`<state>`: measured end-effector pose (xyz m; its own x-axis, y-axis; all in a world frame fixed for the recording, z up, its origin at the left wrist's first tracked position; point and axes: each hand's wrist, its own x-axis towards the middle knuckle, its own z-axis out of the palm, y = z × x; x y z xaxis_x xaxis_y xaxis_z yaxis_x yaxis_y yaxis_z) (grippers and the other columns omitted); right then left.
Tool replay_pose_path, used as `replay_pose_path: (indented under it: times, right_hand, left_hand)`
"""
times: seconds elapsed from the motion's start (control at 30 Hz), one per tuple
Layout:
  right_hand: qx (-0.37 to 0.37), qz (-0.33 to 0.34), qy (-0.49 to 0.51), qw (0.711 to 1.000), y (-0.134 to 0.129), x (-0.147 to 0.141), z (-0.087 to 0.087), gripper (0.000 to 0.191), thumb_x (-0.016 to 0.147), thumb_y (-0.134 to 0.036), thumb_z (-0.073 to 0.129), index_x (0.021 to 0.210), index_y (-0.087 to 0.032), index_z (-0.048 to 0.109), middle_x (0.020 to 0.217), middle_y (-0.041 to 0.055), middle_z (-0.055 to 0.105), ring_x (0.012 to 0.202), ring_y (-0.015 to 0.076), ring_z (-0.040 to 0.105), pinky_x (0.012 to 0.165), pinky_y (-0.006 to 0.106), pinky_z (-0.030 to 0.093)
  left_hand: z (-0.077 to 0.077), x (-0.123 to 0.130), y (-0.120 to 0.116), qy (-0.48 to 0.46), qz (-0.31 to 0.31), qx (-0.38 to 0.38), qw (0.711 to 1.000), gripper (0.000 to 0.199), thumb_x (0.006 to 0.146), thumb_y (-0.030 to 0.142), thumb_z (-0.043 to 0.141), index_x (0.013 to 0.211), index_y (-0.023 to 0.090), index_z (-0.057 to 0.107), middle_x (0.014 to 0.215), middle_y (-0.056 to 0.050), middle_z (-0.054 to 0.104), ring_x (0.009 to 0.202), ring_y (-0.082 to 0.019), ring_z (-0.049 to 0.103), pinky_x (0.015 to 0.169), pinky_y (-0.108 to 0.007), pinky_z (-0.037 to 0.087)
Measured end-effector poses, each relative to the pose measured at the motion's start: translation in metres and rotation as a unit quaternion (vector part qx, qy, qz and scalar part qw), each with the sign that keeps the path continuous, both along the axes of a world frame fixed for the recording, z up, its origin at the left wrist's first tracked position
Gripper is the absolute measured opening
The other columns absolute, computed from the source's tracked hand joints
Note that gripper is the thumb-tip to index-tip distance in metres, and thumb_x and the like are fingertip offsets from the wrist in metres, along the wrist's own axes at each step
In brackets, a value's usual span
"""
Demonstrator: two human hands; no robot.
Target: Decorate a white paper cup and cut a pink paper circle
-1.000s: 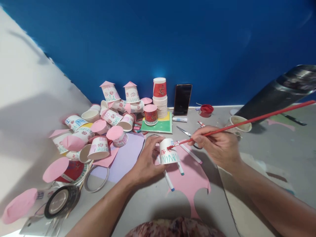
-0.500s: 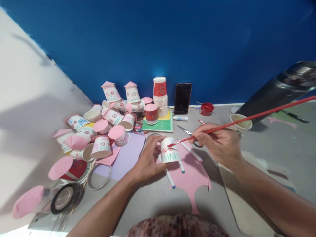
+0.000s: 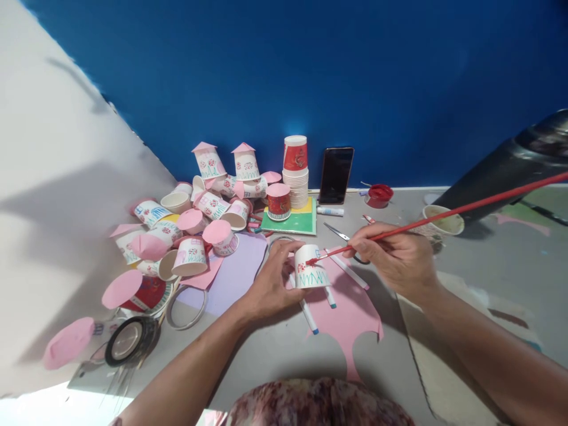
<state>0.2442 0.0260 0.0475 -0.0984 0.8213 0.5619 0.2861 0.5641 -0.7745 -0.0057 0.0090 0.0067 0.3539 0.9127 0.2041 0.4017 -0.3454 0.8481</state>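
left hand grips the cup; right hand, apart, holds paintbrush.

A phone stands upright before the blue wall, with a dark flask well to its right.

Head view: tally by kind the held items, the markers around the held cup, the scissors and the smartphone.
Paper cup, in left hand: 1
Paintbrush, in right hand: 1
Markers: 3
Scissors: 1
Smartphone: 1
Total: 7
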Motion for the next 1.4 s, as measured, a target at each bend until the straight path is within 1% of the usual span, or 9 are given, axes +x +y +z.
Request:
replay_pose_path:
  times: [0.2,0.3,0.5,0.63,0.73,0.9,1.13,1.3,1.4]
  right_hand:
    - [0.0,-0.019,-0.002,1.0,-0.001,0.0,0.002,0.031,0.1,-0.044,0.072,0.077,-0.024,0.075,0.064,0.0008,0.076,0.046,0.0121,0.056,0.044,0.026,0.044]
    - [-0.002,-0.005,-0.005,1.0,-0.001,-0.001,0.003,0.03,0.099,-0.043,0.073,0.076,-0.024,0.075,0.064,0.0003,0.076,0.048,0.0124,0.058,0.046,0.026,0.046]
    - [-0.003,-0.02,0.009,1.0,0.002,0.0,-0.003,0.029,0.099,-0.043,0.073,0.077,-0.024,0.075,0.064,-0.0005,0.075,0.049,0.0117,0.058,0.048,0.025,0.047]
    - [-0.018,-0.006,0.009,1.0,0.002,0.0,-0.003,0.033,0.098,-0.049,0.073,0.077,-0.024,0.075,0.062,0.0002,0.074,0.05,0.0128,0.059,0.047,0.025,0.047]
    - [-0.028,-0.015,0.016,0.999,0.003,0.0,-0.002,0.036,0.097,-0.051,0.074,0.075,-0.023,0.075,0.062,0.0013,0.075,0.048,0.0132,0.057,0.046,0.027,0.046]
    - [-0.035,-0.01,0.021,0.999,0.005,0.001,-0.004,0.036,0.097,-0.053,0.074,0.075,-0.023,0.075,0.062,0.0013,0.075,0.048,0.013,0.057,0.047,0.027,0.046]
    - [-0.056,-0.003,0.043,0.997,0.008,0.003,-0.007,0.039,0.095,-0.056,0.075,0.074,-0.022,0.074,0.064,0.0027,0.076,0.048,0.0133,0.056,0.045,0.027,0.045]
    - [-0.055,0.001,0.019,0.998,0.008,0.003,-0.01,0.037,0.096,-0.054,0.074,0.077,-0.023,0.075,0.064,0.0019,0.076,0.049,0.0135,0.057,0.047,0.027,0.047]
    - [-0.062,-0.006,0.026,0.998,0.009,0.003,-0.012,0.039,0.096,-0.056,0.073,0.075,-0.023,0.075,0.065,0.003,0.076,0.049,0.0142,0.056,0.046,0.028,0.046]
  left_hand:
    - [0.002,0.0,0.0,0.018,0.0,0.002,1.0,0.071,0.075,0.022,0.082,0.14,0.026,0.054,0.141,-0.011,0.057,0.134,-0.031,0.057,0.107,-0.046,0.056]
    - [0.001,0.001,-0.001,0.017,0.004,0.004,1.0,0.071,0.076,0.022,0.082,0.141,0.026,0.053,0.142,-0.01,0.057,0.135,-0.03,0.057,0.109,-0.045,0.055]
    - [0.001,0.001,-0.001,0.012,0.0,0.004,1.0,0.07,0.076,0.022,0.083,0.14,0.026,0.054,0.14,-0.01,0.058,0.133,-0.029,0.057,0.105,-0.042,0.056]
    - [0.001,0.0,0.0,0.019,-0.008,0.007,1.0,0.071,0.076,0.022,0.082,0.141,0.025,0.054,0.14,-0.01,0.058,0.133,-0.029,0.057,0.106,-0.043,0.056]
    - [0.002,0.0,-0.001,0.021,-0.006,0.005,1.0,0.07,0.076,0.024,0.082,0.14,0.025,0.053,0.142,-0.01,0.057,0.135,-0.03,0.056,0.108,-0.044,0.055]
    - [0.002,0.0,0.0,0.02,-0.003,0.007,1.0,0.072,0.075,0.023,0.081,0.141,0.025,0.053,0.142,-0.011,0.057,0.134,-0.031,0.057,0.107,-0.044,0.056]
    - [0.004,0.0,0.0,0.016,-0.008,0.007,1.0,0.07,0.076,0.027,0.082,0.14,0.024,0.054,0.141,-0.012,0.058,0.135,-0.031,0.057,0.107,-0.044,0.056]
    - [0.006,0.001,-0.002,0.014,-0.007,-0.002,1.0,0.07,0.076,0.028,0.083,0.14,0.022,0.054,0.142,-0.013,0.057,0.135,-0.031,0.058,0.108,-0.045,0.056]
    - [0.005,0.001,-0.002,0.008,-0.011,-0.005,1.0,0.069,0.077,0.027,0.082,0.14,0.023,0.054,0.143,-0.013,0.057,0.135,-0.032,0.058,0.108,-0.046,0.056]
